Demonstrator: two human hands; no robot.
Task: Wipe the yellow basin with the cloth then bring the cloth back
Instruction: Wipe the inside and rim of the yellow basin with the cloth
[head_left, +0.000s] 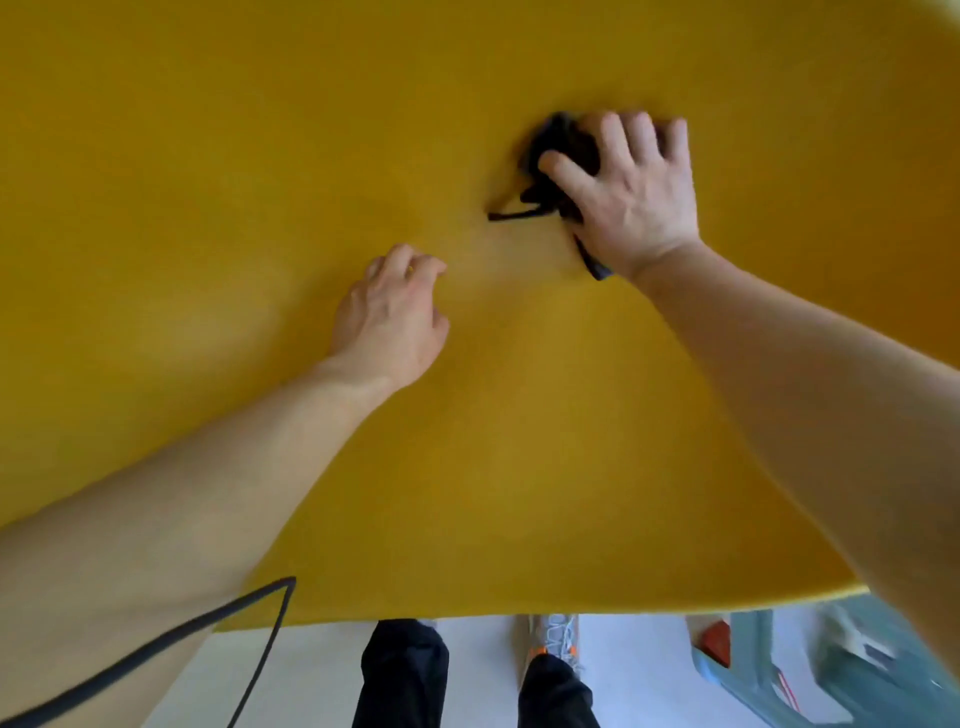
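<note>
The yellow basin (208, 156) fills almost the whole view as one broad yellow surface; its near edge runs across the bottom. A dark crumpled cloth (556, 156) lies on it right of centre, with loose strands trailing toward me. My right hand (628, 197) presses down on the cloth with fingers spread, covering much of it. My left hand (389, 317) rests on the yellow surface to the lower left of the cloth, fingers loosely curled, holding nothing.
Below the basin's edge I see a pale floor, my dark trouser legs (405, 670) and a grey shoe with orange accents (556, 639). A light blue plastic stool (779, 670) stands at the bottom right. A black cable (260, 623) hangs at the bottom left.
</note>
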